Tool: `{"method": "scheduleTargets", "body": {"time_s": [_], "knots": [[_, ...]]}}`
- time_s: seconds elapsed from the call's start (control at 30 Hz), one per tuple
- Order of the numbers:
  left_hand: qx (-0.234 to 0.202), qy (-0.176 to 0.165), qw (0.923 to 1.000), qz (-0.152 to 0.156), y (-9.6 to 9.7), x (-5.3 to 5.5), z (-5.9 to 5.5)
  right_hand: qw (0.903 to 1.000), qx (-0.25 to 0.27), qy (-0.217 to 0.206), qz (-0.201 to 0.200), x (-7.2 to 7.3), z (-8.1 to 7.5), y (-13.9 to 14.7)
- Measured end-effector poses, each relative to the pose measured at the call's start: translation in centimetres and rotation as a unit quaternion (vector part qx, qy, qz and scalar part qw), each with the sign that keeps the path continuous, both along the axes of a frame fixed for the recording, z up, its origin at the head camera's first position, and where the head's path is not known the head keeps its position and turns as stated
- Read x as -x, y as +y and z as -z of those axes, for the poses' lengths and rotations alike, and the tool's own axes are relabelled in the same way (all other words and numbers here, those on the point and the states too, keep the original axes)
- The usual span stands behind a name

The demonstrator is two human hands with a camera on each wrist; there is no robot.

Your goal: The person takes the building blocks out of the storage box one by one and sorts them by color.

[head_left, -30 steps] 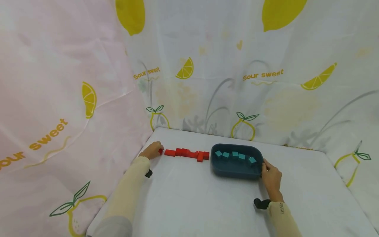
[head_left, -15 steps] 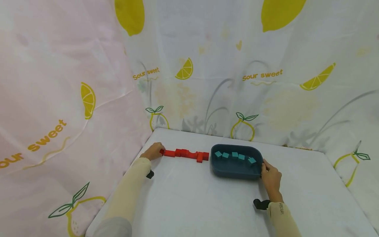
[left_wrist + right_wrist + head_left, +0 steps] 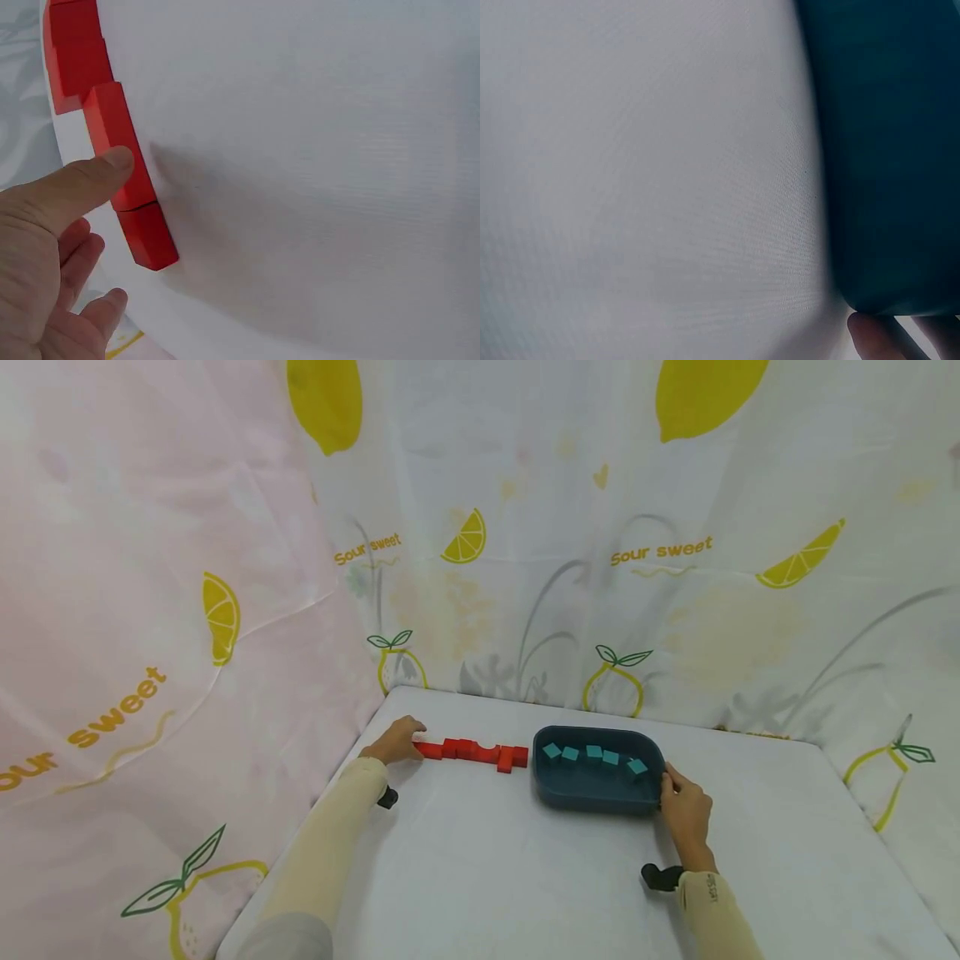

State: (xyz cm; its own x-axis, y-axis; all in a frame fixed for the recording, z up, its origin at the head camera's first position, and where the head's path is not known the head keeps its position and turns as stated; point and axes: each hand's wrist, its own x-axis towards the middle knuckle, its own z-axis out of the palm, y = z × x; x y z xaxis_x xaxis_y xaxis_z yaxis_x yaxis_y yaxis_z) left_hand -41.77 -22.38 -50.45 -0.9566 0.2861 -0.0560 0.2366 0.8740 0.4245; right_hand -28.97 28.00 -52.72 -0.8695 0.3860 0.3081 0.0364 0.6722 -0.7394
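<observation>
A row of red blocks runs across the far part of the white table. At its left end is my left hand, fingers spread. In the left wrist view the thumb lies over a long red block, and a short red block sits end to end with it; the other fingers are apart from the blocks. On the right, my right hand holds the right end of a dark blue tray. Several teal cubes lie inside it. Only fingertips show at the tray's end in the right wrist view.
White table cloth stretches in front of the blocks and tray. A lemon-print curtain hangs right behind the table, and another curtain side closes off the left. The tray's left end stands close to the row's right end.
My left hand has moved right, bringing the short red block against the row's left end, and its fingers have spread off it. The right hand and tray have stayed put.
</observation>
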Motion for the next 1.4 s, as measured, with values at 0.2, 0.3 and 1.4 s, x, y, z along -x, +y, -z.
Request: {"method": "scheduleTargets", "body": {"time_s": [0.2,0.3,1.4], "knots": [[-0.042,0.016,0.9989,0.015,2.3,0.9,-1.5,1.0,-0.002,0.008,0.004,0.0,-0.2,0.3],[-0.063,0.034,0.9966,0.04,3.7,1.3,-2.4,0.9999,-0.001,0.008,0.008,0.0,-0.3,0.3],[-0.125,0.081,0.9566,0.251,22.7,-0.1,-3.1,0.9998,0.012,-0.012,0.004,0.2,0.1,0.1]]}}
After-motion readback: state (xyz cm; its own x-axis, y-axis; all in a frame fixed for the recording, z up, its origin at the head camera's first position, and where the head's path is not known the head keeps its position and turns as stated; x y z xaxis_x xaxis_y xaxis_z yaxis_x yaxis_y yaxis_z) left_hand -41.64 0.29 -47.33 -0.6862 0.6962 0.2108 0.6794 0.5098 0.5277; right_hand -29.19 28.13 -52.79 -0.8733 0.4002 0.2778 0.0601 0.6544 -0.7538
